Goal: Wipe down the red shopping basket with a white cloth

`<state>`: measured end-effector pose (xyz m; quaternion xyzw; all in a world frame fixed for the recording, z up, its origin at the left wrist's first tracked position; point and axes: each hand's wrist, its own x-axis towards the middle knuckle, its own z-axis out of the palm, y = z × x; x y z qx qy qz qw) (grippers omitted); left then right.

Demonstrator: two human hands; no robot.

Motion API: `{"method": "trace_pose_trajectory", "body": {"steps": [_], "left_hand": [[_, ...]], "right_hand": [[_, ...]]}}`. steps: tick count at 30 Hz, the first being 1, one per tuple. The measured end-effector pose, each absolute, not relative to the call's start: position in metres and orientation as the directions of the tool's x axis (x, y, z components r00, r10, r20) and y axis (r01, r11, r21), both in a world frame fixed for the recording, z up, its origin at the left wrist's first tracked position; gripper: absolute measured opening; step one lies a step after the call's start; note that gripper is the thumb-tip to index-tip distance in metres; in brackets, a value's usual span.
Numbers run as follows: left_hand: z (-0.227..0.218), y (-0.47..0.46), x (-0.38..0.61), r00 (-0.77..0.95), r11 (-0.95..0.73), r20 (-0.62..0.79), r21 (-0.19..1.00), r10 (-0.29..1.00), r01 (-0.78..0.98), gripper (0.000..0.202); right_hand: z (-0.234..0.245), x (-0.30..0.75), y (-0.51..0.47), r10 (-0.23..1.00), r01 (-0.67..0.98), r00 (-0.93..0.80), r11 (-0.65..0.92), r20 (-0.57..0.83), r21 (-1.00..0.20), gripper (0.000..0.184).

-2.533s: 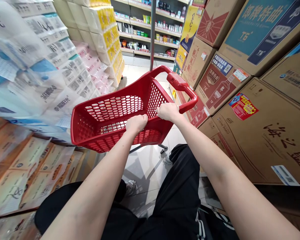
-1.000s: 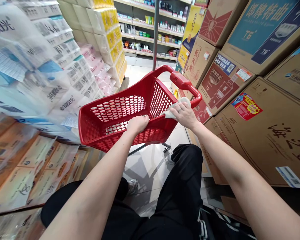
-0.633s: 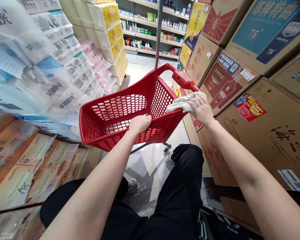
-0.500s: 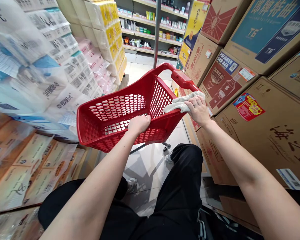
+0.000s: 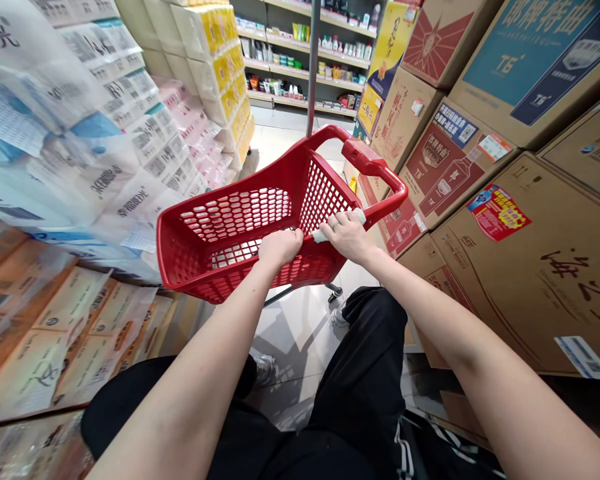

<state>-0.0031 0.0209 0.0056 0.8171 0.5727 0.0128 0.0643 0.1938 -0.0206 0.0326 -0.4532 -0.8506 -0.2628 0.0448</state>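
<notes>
A red plastic shopping cart (image 5: 233, 200) with perforated basket walls stands in front of me, its handle toward the right. My left hand (image 5: 281, 247) is closed around the near rim of the basket. Farther right on that same rim, my right hand (image 5: 347, 235) grips a whitish cloth (image 5: 322, 235) and presses it over the edge. Most of the cloth is hidden under the palm and fingers. The cart's handle (image 5: 367, 160) rises just beyond my right hand, bare of cloth.
Tall stacks of wrapped paper packs (image 5: 105, 133) line the left. Cardboard cartons (image 5: 525, 260) are piled close on the right. A metal pole (image 5: 314, 67) stands behind the cart, and stocked shelves (image 5: 305, 57) fill the back. Tiled floor (image 5: 295, 333) lies below.
My right hand has slid with the cloth from the handle's base leftward and nearer along the basket rim. The left hand keeps its grip, and the cart has barely moved.
</notes>
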Motion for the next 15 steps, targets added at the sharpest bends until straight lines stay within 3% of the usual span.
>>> {"method": "trace_pose_trajectory", "body": {"steps": [8, 15], "left_hand": [[0.009, 0.018, -0.006, 0.392, -0.384, -0.055, 0.108, 0.919, 0.917, 0.055], [0.012, 0.017, -0.001, 0.292, -0.275, -0.092, 0.163, 0.952, 0.948, 0.059]], "right_hand": [[0.045, 0.226, -0.019, 0.741, 0.794, -0.582, 0.432, 0.334, 0.428, 0.032], [0.052, 0.229, -0.015, 0.762, 0.787, -0.586, 0.456, 0.274, 0.416, 0.031]]}}
